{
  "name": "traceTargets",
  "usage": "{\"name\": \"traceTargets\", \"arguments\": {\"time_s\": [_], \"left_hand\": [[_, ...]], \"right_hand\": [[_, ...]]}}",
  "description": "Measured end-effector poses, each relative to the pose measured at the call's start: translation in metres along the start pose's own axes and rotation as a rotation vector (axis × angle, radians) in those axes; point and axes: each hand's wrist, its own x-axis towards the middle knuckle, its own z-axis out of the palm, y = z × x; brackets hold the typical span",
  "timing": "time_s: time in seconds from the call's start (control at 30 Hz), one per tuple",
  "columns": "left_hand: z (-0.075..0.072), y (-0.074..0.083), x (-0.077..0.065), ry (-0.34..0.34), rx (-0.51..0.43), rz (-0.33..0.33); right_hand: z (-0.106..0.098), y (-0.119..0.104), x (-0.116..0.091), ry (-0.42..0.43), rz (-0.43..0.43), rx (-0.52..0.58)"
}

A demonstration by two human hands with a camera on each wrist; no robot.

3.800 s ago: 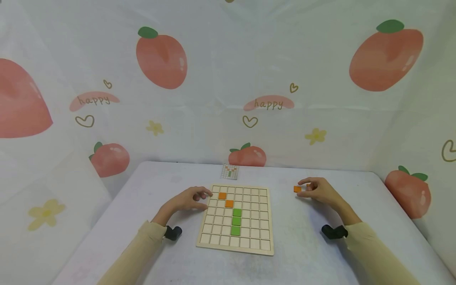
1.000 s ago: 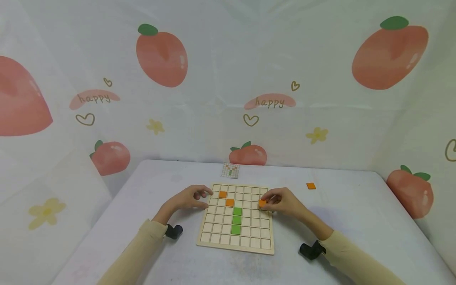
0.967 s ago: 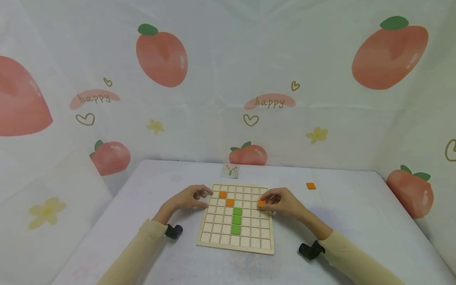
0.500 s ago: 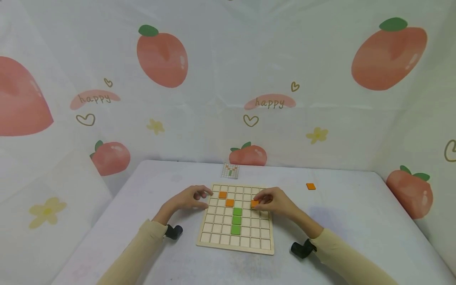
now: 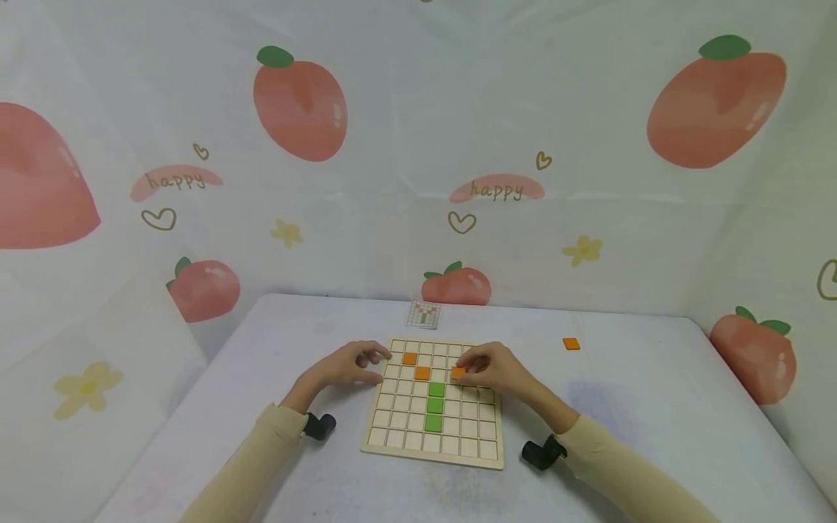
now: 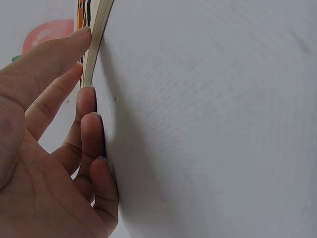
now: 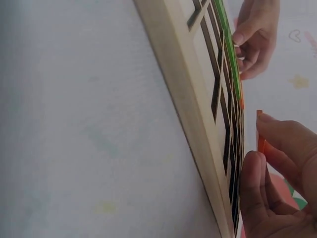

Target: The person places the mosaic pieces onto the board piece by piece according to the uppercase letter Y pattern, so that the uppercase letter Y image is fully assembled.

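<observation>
A light wooden grid board (image 5: 431, 456) lies on the table. Two orange tiles (image 5: 422, 373) run diagonally in its upper left cells, and three green tiles (image 5: 434, 405) form a column below them. My left hand (image 5: 346, 365) rests at the board's left side. In the left wrist view, its thumb and index tips touch the board's edge (image 6: 99, 34), the other fingers loosely bent. Above the upper right cells, my right hand (image 5: 497, 369) pinches an orange tile (image 5: 457, 373). The right wrist view shows this tile (image 7: 260, 139) between thumb and fingers, slightly off the grid.
Another orange tile (image 5: 572, 343) lies alone on the white table to the right of the board. Behind the board is a small pattern card (image 5: 423, 314) printed with a Y of orange and green squares. A fruit-print curtain (image 5: 392, 145) hangs behind the table.
My right hand picked up one of two orange tiles at the right and carried it left over the board, still drifting left in the last second. My left hand has stayed put.
</observation>
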Motion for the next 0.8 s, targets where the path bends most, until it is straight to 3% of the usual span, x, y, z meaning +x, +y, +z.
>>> {"name": "traceTargets", "arguments": {"time_s": [0.8], "left_hand": [[-0.0001,0.0006,-0.0004,0.0,0.015,0.003]], "right_hand": [[0.0071,-0.0068,0.0091,-0.004,0.063,-0.074]]}}
